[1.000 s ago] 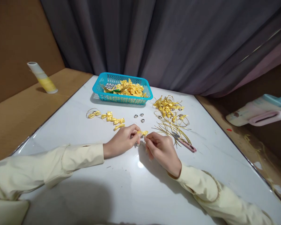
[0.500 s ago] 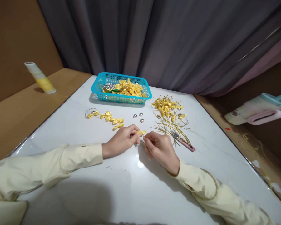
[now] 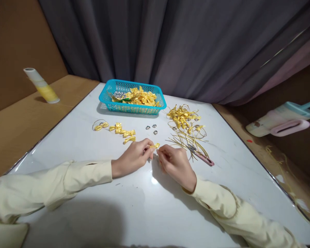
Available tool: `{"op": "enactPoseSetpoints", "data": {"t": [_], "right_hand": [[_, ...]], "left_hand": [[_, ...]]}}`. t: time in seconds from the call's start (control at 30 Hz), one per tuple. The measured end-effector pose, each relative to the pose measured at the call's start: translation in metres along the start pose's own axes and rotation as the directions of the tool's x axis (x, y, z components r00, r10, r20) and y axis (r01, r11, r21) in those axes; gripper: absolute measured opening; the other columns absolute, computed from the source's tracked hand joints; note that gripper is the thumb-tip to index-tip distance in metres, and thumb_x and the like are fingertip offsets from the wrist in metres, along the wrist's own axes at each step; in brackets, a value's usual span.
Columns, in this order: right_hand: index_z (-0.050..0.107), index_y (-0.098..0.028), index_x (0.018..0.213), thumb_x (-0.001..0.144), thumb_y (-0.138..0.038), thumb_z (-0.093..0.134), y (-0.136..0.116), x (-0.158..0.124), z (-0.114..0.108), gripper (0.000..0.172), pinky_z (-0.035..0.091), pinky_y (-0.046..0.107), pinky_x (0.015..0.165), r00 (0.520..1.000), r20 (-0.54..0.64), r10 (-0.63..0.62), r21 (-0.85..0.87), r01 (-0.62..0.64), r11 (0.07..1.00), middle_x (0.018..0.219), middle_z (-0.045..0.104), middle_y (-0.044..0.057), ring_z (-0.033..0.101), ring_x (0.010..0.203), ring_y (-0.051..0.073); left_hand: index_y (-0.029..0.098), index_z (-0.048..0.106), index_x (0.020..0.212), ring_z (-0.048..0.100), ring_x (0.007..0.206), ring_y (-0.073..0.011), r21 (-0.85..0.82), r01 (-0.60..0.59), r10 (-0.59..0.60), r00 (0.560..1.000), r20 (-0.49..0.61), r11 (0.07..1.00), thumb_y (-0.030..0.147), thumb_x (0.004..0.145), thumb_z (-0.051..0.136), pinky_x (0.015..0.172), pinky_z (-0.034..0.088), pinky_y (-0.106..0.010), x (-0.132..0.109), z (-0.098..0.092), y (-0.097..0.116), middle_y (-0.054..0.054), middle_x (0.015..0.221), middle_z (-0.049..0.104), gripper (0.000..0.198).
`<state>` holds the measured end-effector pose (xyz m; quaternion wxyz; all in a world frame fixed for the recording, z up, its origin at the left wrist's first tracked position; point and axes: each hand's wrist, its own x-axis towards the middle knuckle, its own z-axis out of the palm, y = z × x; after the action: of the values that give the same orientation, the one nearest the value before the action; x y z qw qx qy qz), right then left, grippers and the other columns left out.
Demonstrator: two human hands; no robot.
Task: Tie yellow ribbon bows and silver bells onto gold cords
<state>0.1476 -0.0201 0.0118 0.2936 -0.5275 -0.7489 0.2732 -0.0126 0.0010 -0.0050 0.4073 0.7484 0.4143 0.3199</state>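
Note:
My left hand point(image 3: 133, 156) and my right hand point(image 3: 174, 162) meet at the middle of the white table point(image 3: 144, 206), fingers pinched together. Between them they hold a small yellow ribbon bow point(image 3: 155, 145). Both wrists rest on the table top. A row of loose yellow bows point(image 3: 121, 131) lies just beyond my left hand. Three small silver pieces point(image 3: 151, 128) sit a little farther back. Pink-handled scissors point(image 3: 201, 156) lie to the right of my right hand, on thin yellow strands.
A turquoise basket point(image 3: 132, 107) with yellow bows and silver pieces stands at the back. A heap of bows on yellow loops point(image 3: 184, 119) lies right of it. A yellow spool point(image 3: 41, 86) stands on the left wooden ledge; a pink and blue container point(image 3: 281, 120) lies at right.
Both hands stay pinched on the bow and have barely shifted. The view has drifted slightly, so everything sits a little to the left and higher.

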Motion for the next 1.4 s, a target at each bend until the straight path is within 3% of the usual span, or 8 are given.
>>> {"op": "enactPoseSetpoints", "data": {"t": [0.27,0.43,0.73,1.07,1.23,1.4], "right_hand": [[0.050,-0.017,0.067,0.081,-0.011,0.040,0.003,-0.002,0.004,0.018,0.033,0.019,0.045,0.997,-0.032,-0.074,-0.036,0.073,0.997,0.038,0.049,-0.004,0.046,0.036,0.009],[0.055,-0.016,0.071,0.085,-0.017,0.043,0.002,-0.001,0.000,0.019,0.036,0.018,0.047,0.997,-0.058,-0.050,-0.031,0.048,0.998,0.039,0.050,-0.004,0.048,0.038,0.009],[0.060,-0.015,0.095,0.086,-0.026,0.050,0.002,-0.005,-0.003,0.017,0.039,0.018,0.047,0.997,-0.001,-0.075,0.022,0.075,0.997,0.052,0.060,-0.002,0.048,0.040,0.009],[0.059,-0.014,0.090,0.091,-0.025,0.042,0.005,-0.009,-0.004,0.020,0.041,0.019,0.052,0.990,-0.040,-0.138,0.016,0.139,0.990,0.052,0.057,-0.002,0.051,0.044,0.010],[0.055,-0.015,0.084,0.092,-0.019,0.038,0.010,-0.011,0.001,0.019,0.040,0.019,0.050,0.953,-0.127,-0.276,-0.196,0.249,0.948,0.055,0.057,-0.001,0.051,0.045,0.009],[0.051,-0.012,0.095,0.090,-0.011,0.033,0.020,-0.011,0.010,0.019,0.037,0.022,0.046,0.852,-0.104,-0.512,-0.506,0.398,0.765,0.062,0.058,0.003,0.053,0.048,0.013]], "left_hand": [[0.016,0.052,0.083,0.054,0.054,-0.0099,0.024,-0.036,0.037,0.999,-0.021,0.999,0.023,0.088,0.043,0.052,0.039,-0.020,-0.001,0.002,0.003,0.002,0.061,0.061,0.013],[0.017,0.052,0.085,0.057,0.059,-0.0114,-0.005,-0.027,0.027,0.999,-0.038,1.000,0.026,0.089,0.042,0.055,0.041,-0.021,-0.001,0.000,0.003,0.001,0.065,0.062,0.014],[0.017,0.053,0.089,0.061,0.068,-0.0137,-0.102,-0.029,0.020,0.996,-0.092,0.994,0.028,0.089,0.045,0.066,0.045,-0.024,0.002,-0.004,0.000,0.001,0.067,0.063,0.013],[0.017,0.051,0.086,0.054,0.059,-0.0115,-0.084,-0.053,0.046,0.996,-0.080,0.995,0.027,0.089,0.043,0.058,0.040,-0.023,0.002,-0.003,-0.001,0.003,0.063,0.058,0.013],[0.017,0.050,0.085,0.055,0.059,-0.0117,-0.066,-0.050,0.046,0.997,-0.058,0.997,0.027,0.089,0.041,0.057,0.040,-0.023,0.000,-0.003,0.002,0.002,0.062,0.059,0.014],[0.017,0.051,0.085,0.055,0.059,-0.0114,-0.032,-0.062,0.060,0.996,-0.070,0.998,0.027,0.090,0.041,0.057,0.040,-0.022,-0.003,0.000,0.007,0.002,0.064,0.059,0.014]]}}
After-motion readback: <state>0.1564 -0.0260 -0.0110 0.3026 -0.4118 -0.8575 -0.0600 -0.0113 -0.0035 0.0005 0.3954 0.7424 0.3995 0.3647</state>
